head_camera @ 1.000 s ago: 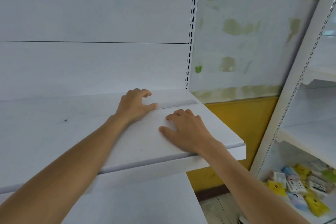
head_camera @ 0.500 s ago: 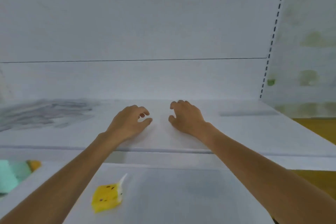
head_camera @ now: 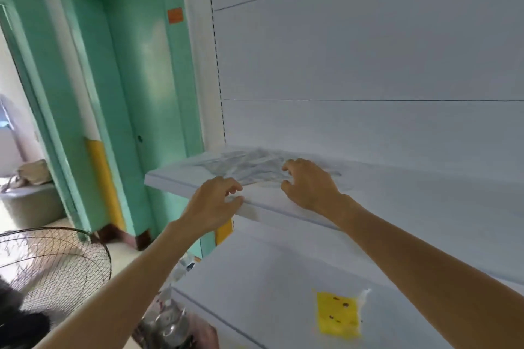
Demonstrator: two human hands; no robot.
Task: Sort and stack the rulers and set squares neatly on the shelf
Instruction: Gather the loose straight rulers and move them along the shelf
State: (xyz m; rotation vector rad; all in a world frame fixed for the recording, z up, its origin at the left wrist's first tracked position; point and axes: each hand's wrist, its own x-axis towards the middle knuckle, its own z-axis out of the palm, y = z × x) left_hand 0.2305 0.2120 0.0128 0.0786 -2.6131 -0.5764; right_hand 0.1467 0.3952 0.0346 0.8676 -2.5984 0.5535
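Head view: messy pile of clear rulers and set squares (head_camera: 249, 167) at left end of shelf (head_camera: 425, 201). Right hand (head_camera: 309, 187) hovers over it, fingers half-curled, empty. Left hand (head_camera: 211, 207) by front lip, loosely curled, empty. Guessing pickup step; next up: pinch one piece out.

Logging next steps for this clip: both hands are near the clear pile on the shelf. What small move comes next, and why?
Probably lower the right hand onto the jumbled clear pile and pinch one piece. Both hands look empty, the right hovers beside the pile, and the left hand sits at the front edge of the shelf.
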